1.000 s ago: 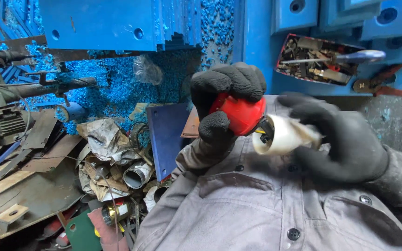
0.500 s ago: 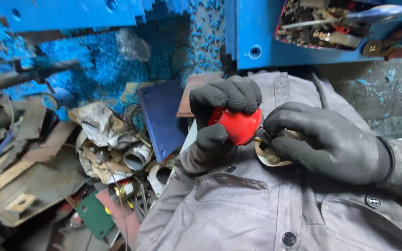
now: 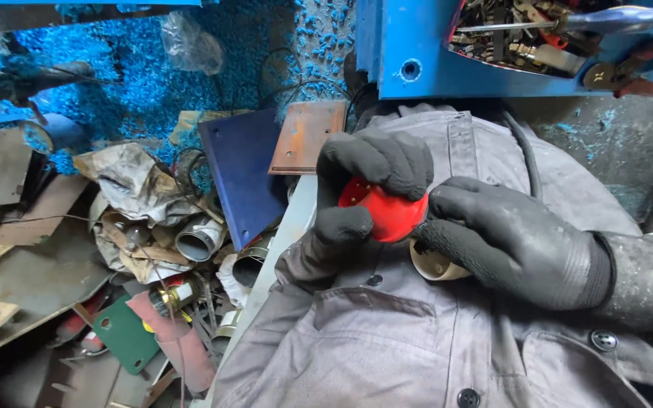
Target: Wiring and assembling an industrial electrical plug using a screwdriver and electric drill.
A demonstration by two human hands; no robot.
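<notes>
1. The red cap [image 3: 388, 215], a rounded plastic piece, sits between the two gloved hands, held up in front of the person's chest over a grey work jacket [image 3: 417, 332].
2. The left hand [image 3: 364, 196], in a black glove, curls around the red cap: its fingers wrap over the top and its thumb presses from below, so the cap is pinched fast.
3. The right hand [image 3: 512, 242], also in a black glove, closes around a cream-coloured cylindrical part [image 3: 436, 268]; only the part's lower rim shows under the fingers, right beside the red cap. Whether the two parts are joined is hidden by the gloves.
4. Just beyond the left hand, a rust-brown metal plate [image 3: 307, 136] and a dark blue flat panel [image 3: 242, 174] lean side by side.
5. Further out to the left of the hands lies a heap of scrap: crumpled dirty paper [image 3: 126, 181], a short grey pipe piece [image 3: 199, 240] and a green plate [image 3: 124, 332].
6. Above the right hand, a blue metal structure [image 3: 410, 53] carries a tray of small metal parts [image 3: 523, 38], with a screwdriver [image 3: 568, 21] lying across it.
7. Behind the scrap, the wall [image 3: 115, 83] shows flaking blue paint.
</notes>
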